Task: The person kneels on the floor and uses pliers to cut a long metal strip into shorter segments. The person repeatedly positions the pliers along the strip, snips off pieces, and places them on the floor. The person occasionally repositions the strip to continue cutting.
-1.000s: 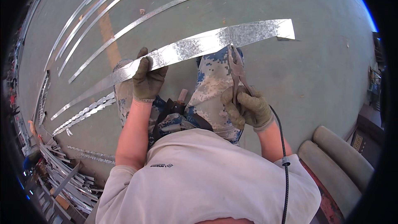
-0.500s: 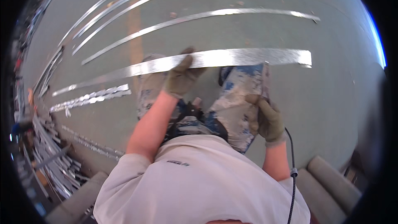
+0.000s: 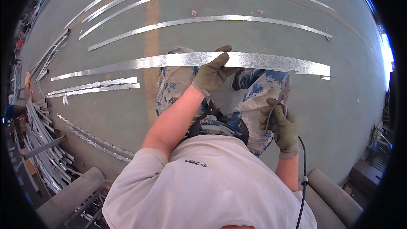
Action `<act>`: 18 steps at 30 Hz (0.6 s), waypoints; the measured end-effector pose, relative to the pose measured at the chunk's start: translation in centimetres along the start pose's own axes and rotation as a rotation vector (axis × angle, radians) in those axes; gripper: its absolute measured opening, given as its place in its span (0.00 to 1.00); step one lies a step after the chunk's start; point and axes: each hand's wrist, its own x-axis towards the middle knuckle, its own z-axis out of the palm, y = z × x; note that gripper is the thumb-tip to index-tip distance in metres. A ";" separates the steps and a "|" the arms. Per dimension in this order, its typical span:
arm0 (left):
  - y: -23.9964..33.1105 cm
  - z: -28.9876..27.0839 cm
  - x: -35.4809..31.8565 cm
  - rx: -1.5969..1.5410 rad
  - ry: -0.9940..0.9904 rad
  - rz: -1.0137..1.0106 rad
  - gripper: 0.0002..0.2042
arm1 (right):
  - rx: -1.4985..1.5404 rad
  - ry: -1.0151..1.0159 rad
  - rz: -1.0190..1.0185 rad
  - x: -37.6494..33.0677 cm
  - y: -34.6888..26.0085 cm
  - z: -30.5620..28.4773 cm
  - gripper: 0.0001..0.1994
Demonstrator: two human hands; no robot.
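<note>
- The left hand (image 3: 212, 73), in an olive work glove, was clamped over the near edge of a long galvanized steel strip (image 3: 169, 62), fingers wrapped across its width just right of the strip's middle.
- That strip ran across the centre of the frame, from the left third to a square-cut end at the right, above the person's camouflage trousers (image 3: 178, 89).
- The right hand (image 3: 282, 123), gloved alike, was clenched around the handles of tin snips (image 3: 283, 97) at the right of centre, well apart from the strip; whether the blades were parted could not be told.
- The strip looked thin and light for its length, so it would likely flex and whip at the free ends if lifted from 1 point.
- Its bright coating looked slick, and the cut edges were probably sharp; gloves seemed a sensible guard.
- A hold near the middle, as shown, seemed best for balance; a second grip nearer an end would steady it.
- 4 or more similar strips (image 3: 203, 20) lay on the green concrete floor (image 3: 339, 114) in the upper frame, and short serrated offcuts (image 3: 97, 85) lay at the left.
- A black cable (image 3: 303, 174) hung at the lower right.
</note>
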 end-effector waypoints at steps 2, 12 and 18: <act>-0.2 -0.2 0.4 -0.010 -0.028 0.005 0.14 | -0.091 0.012 0.023 -0.3 -0.1 0.8 0.24; 0.0 -1.1 0.7 -0.030 -0.034 -0.006 0.15 | -0.316 0.125 0.064 0.2 0.0 0.6 0.20; 0.0 -1.1 0.4 -0.016 -0.026 -0.005 0.15 | -0.377 0.160 0.002 1.0 0.1 0.7 0.18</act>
